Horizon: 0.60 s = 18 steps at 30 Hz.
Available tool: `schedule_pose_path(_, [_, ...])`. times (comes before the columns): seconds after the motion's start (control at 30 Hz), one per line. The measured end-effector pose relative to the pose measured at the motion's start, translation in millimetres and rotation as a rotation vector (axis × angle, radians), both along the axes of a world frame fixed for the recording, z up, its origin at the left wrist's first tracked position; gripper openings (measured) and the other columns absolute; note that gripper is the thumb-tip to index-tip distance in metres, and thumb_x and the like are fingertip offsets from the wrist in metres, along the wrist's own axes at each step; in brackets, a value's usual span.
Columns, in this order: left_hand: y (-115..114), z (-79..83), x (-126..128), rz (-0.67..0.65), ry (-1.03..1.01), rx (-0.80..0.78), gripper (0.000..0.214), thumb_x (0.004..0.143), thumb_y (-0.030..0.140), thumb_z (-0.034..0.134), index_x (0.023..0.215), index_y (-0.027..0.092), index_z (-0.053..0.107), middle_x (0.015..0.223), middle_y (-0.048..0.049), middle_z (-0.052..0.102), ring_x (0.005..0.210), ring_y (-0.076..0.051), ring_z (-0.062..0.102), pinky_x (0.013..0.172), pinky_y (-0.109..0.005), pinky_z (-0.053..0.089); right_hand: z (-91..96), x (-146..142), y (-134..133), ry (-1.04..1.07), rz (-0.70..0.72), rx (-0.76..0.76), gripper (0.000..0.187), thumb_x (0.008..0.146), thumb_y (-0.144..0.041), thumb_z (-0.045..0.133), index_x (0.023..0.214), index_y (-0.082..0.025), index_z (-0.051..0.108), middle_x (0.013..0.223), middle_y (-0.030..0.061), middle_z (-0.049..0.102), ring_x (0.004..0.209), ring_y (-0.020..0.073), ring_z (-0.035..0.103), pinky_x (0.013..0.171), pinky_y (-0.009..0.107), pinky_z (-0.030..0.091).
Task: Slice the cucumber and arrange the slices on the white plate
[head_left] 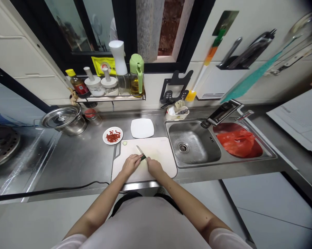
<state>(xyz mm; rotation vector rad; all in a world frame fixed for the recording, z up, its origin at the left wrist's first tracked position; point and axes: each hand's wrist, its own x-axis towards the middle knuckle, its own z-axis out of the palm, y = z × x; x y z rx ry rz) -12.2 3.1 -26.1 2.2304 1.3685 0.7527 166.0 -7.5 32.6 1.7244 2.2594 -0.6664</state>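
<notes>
**Desk:** What is happening at the counter?

**Photographer:** A person stands at a steel kitchen counter (75, 155), both hands on a white cutting board (161, 152). The left hand (130, 164) is curled down over a small green vegetable (144, 157), fingers bunched together and pinning it to the board. The right hand (154, 167) is closed around a knife (139, 150), whose blade angles up and left, away from the body, meeting the green piece.

**Desk:** And around them?

**Photographer:** A single pale slice (125, 143) lies at the board's upper left corner. Just beyond it sit a small plate of chopped red chilli (112, 135) and an empty white square plate (142, 128). A lidded steel pot (64, 119) stands farther left. The sink (194, 147) is right beside the board, with a red basin (237, 141) in the far bowl. A shelf of bottles and jars (111, 84) lines the wall. A black cable (54, 189) runs along the counter's front edge.
</notes>
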Motion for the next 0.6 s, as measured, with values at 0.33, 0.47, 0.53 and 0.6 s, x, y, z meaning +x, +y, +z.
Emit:
schedule_pose_path(0.33, [0, -1.1, -2, -0.017, 0.008, 0.021, 0.031, 0.092, 0.026, 0.046, 0.119, 0.024, 0.063, 0.100, -0.0057, 0.068, 0.093, -0.017, 0.060, 0.085, -0.032, 0.049, 11.2, -10, 7, 0.014, -0.032, -0.007, 0.033, 0.088, -0.005, 0.032, 0.117, -0.012, 0.046, 0.099, 0.0137, 0.067, 0.095, 0.0196, 0.065, 0.078, 0.028, 0.047])
schedule_pose_path(0.47, [0, -1.7, -2, -0.014, 0.023, 0.018, 0.031, 0.092, 0.027, 0.046, 0.119, 0.024, 0.063, 0.099, -0.0055, 0.068, 0.092, -0.017, 0.060, 0.085, -0.032, 0.049, 12.6, -8, 0, -0.010, -0.046, -0.023, 0.035, 0.087, -0.005, 0.032, 0.118, -0.012, 0.045, 0.099, 0.0144, 0.067, 0.095, 0.0196, 0.065, 0.077, 0.027, 0.047])
schedule_pose_path(0.53, [1, -3.5, -2, -0.012, 0.024, 0.016, 0.031, 0.092, 0.027, 0.047, 0.118, 0.024, 0.063, 0.098, -0.0054, 0.069, 0.091, -0.017, 0.060, 0.084, -0.032, 0.049, 11.5, -4, -6, -0.014, -0.042, -0.018, 0.033, 0.087, -0.004, 0.033, 0.116, -0.012, 0.046, 0.097, 0.0148, 0.067, 0.095, 0.0199, 0.065, 0.078, 0.028, 0.047])
schedule_pose_path(0.6, [1, -5.7, -3, -0.012, 0.019, 0.013, 0.031, 0.092, 0.027, 0.047, 0.118, 0.024, 0.063, 0.097, -0.0053, 0.069, 0.091, -0.017, 0.061, 0.084, -0.031, 0.049, 9.5, 2, -13, -0.024, -0.037, -0.018, 0.030, 0.088, -0.005, 0.033, 0.114, -0.012, 0.047, 0.095, 0.0151, 0.067, 0.094, 0.0208, 0.065, 0.078, 0.030, 0.047])
